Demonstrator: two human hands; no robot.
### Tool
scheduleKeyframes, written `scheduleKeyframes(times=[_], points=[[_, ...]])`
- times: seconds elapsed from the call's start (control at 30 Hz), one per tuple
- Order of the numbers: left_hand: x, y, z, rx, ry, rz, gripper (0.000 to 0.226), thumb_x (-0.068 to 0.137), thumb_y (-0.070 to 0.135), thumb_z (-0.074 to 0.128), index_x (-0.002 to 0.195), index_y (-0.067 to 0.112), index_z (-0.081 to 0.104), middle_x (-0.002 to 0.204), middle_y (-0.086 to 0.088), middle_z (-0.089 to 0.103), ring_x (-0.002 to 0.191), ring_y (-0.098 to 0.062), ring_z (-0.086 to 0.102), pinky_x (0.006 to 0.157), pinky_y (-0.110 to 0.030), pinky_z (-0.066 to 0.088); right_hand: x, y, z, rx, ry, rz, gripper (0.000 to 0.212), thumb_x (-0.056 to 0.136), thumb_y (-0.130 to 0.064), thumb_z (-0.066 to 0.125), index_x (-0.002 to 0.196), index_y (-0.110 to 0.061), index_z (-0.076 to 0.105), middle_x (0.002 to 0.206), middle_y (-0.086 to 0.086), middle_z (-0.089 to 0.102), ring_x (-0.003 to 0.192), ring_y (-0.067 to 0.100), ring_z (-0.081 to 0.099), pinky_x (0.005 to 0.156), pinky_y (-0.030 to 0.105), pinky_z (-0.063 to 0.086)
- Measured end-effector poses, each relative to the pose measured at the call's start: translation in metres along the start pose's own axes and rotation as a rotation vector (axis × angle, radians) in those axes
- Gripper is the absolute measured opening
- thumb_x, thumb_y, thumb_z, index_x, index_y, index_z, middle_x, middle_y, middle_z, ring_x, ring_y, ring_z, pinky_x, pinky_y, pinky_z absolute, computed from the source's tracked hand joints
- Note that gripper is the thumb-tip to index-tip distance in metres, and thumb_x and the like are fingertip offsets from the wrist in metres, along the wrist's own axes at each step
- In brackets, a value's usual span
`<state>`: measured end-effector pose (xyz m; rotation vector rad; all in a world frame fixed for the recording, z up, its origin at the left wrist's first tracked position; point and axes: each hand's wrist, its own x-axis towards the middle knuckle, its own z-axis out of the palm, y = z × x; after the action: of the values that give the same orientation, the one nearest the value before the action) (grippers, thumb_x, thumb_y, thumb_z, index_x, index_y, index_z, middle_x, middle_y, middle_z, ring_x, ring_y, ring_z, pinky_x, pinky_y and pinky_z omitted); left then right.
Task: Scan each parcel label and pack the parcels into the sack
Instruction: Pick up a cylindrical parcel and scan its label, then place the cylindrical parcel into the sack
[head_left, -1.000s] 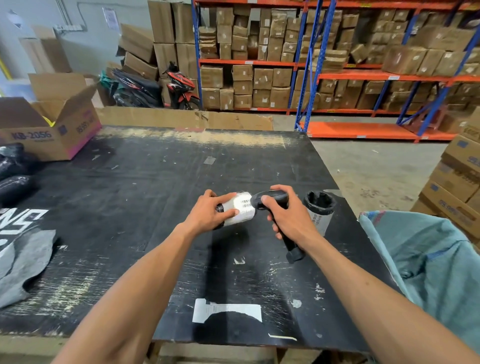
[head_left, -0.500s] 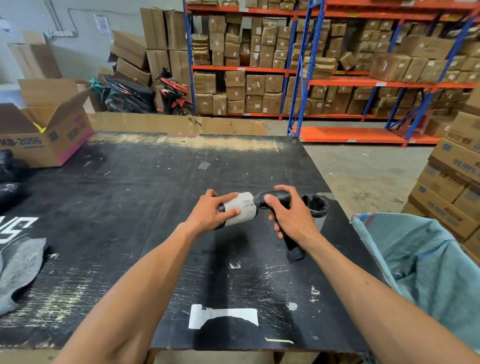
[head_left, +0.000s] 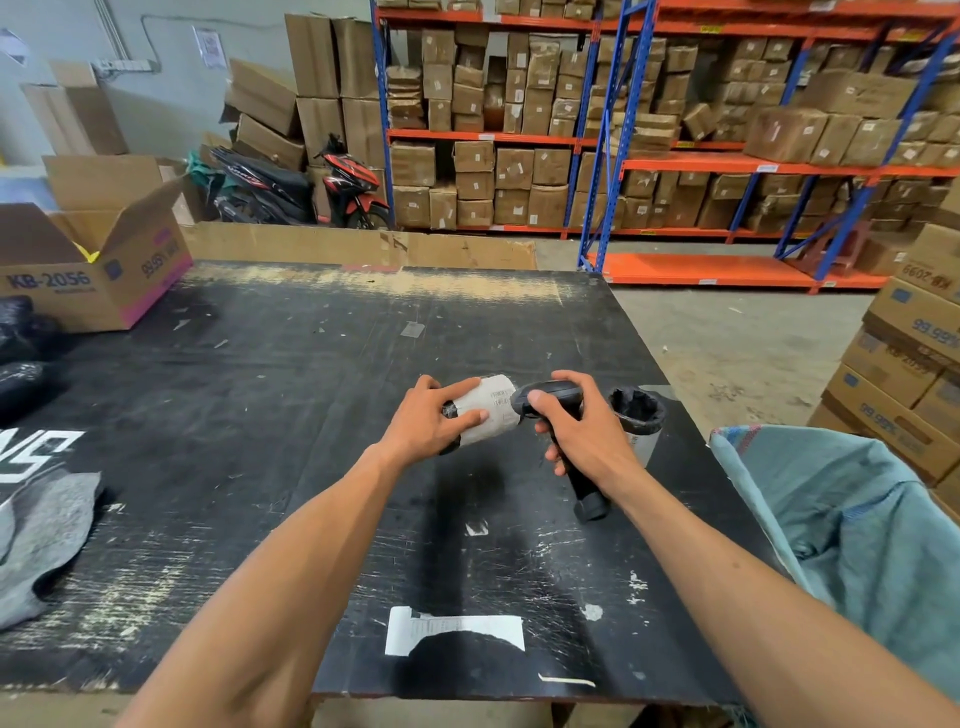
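Standing at the scuffed black wooden table (head_left: 311, 415), I have the open teal woven sack (head_left: 857, 525) hanging off its right edge, well below my arms. An open brown cardboard box (head_left: 98, 270) sits at the table's far left corner, with a grey cloth (head_left: 41, 535) lying nearer on that side. My right hand (head_left: 582, 431) is wrapped tight around the grip of the black handheld barcode scanner (head_left: 550, 395), its nose touching the label. My left hand (head_left: 431, 421) is closed around the small black cylindrical parcel with its white printed label (head_left: 488, 410), held just above the table's middle.
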<state>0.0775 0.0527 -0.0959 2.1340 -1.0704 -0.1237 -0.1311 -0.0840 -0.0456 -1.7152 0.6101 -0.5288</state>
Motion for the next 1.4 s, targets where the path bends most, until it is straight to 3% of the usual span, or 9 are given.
scheduleKeyframes(times=[0.2, 0.4, 0.73, 0.83, 1.03, 1.13, 1.2, 1.33, 1.4], points=[[-0.019, 0.007, 0.014, -0.268, 0.222, -0.18, 0.06, 0.084, 0.064, 0.068, 0.14, 0.049, 0.055, 0.11, 0.003, 0.05, 0.098, -0.006, 0.057, 0.092, -0.026, 0.04, -0.004, 0.033, 0.016, -0.103, 0.039, 0.187, 0.059, 0.09, -0.058, 0.071, 0.138, -0.033, 0.046, 0.1, 0.009, 0.074, 0.057, 0.02, 0.075, 0.051, 0.036, 0.062], [-0.034, 0.014, 0.019, -0.359, 0.283, -0.185, 0.058, 0.083, 0.065, 0.066, 0.139, 0.053, 0.053, 0.115, 0.003, 0.053, 0.106, -0.008, 0.059, 0.097, -0.026, 0.043, -0.018, 0.072, 0.026, -0.457, 0.057, 0.301, 0.057, 0.095, -0.066, 0.058, 0.131, -0.024, 0.045, 0.104, 0.005, 0.073, 0.06, 0.023, 0.078, 0.086, 0.044, 0.063], [-0.039, 0.047, 0.031, -0.427, 0.279, -0.13, 0.058, 0.082, 0.067, 0.066, 0.137, 0.056, 0.053, 0.116, 0.005, 0.054, 0.113, -0.011, 0.057, 0.1, -0.027, 0.045, -0.022, 0.079, 0.022, -0.545, 0.022, 0.39, 0.069, 0.094, -0.073, 0.054, 0.143, -0.027, 0.042, 0.13, 0.014, 0.065, 0.114, 0.037, 0.068, 0.103, 0.045, 0.051], [-0.03, 0.067, 0.033, -0.456, 0.316, -0.103, 0.059, 0.078, 0.072, 0.064, 0.135, 0.06, 0.052, 0.113, 0.008, 0.054, 0.104, 0.003, 0.058, 0.087, -0.009, 0.042, -0.018, 0.063, 0.01, -0.685, 0.097, 0.277, 0.077, 0.096, -0.075, 0.046, 0.156, -0.029, 0.033, 0.148, 0.017, 0.054, 0.135, 0.039, 0.054, 0.107, 0.048, 0.041], [-0.002, 0.144, 0.057, -0.52, 0.413, -0.006, 0.06, 0.09, 0.061, 0.062, 0.146, 0.045, 0.047, 0.116, 0.011, 0.051, 0.104, 0.012, 0.053, 0.082, 0.001, 0.038, -0.008, 0.004, -0.034, -0.079, 0.282, -0.098, 0.059, 0.103, -0.063, 0.047, 0.157, -0.047, 0.029, 0.138, -0.004, 0.06, 0.099, -0.014, 0.06, 0.086, 0.009, 0.041], [0.007, 0.192, 0.083, -0.58, 0.375, 0.051, 0.052, 0.101, 0.058, 0.041, 0.148, 0.038, 0.049, 0.119, 0.006, 0.052, 0.104, 0.019, 0.05, 0.082, 0.004, 0.034, -0.001, -0.01, -0.065, 0.084, 0.336, -0.161, 0.071, 0.098, -0.064, 0.046, 0.162, -0.044, 0.023, 0.147, -0.009, 0.059, 0.115, -0.006, 0.062, 0.095, 0.027, 0.05], [0.01, 0.223, 0.102, -0.668, 0.336, 0.054, 0.048, 0.104, 0.058, 0.031, 0.142, 0.041, 0.054, 0.118, 0.008, 0.052, 0.103, 0.017, 0.052, 0.084, 0.001, 0.037, 0.007, -0.013, -0.091, 0.136, 0.405, -0.153, 0.081, 0.093, -0.064, 0.048, 0.165, -0.039, 0.021, 0.156, -0.002, 0.053, 0.127, 0.014, 0.061, 0.104, 0.038, 0.05], [0.022, 0.279, 0.145, -0.763, 0.238, 0.077, 0.048, 0.1, 0.064, 0.025, 0.13, 0.051, 0.059, 0.112, 0.007, 0.055, 0.109, -0.006, 0.059, 0.101, -0.038, 0.048, 0.018, -0.005, -0.162, 0.108, 0.564, -0.131, 0.088, 0.085, -0.066, 0.054, 0.163, -0.035, 0.027, 0.152, -0.002, 0.056, 0.122, 0.013, 0.056, 0.088, 0.008, 0.04], [0.027, 0.305, 0.172, -0.764, 0.217, 0.07, 0.048, 0.1, 0.064, 0.023, 0.129, 0.049, 0.059, 0.112, 0.005, 0.058, 0.111, -0.015, 0.06, 0.101, -0.048, 0.049, 0.02, 0.005, -0.203, 0.06, 0.586, -0.134, 0.085, 0.085, -0.067, 0.057, 0.161, -0.038, 0.03, 0.147, -0.004, 0.059, 0.124, 0.017, 0.059, 0.092, 0.02, 0.044]])
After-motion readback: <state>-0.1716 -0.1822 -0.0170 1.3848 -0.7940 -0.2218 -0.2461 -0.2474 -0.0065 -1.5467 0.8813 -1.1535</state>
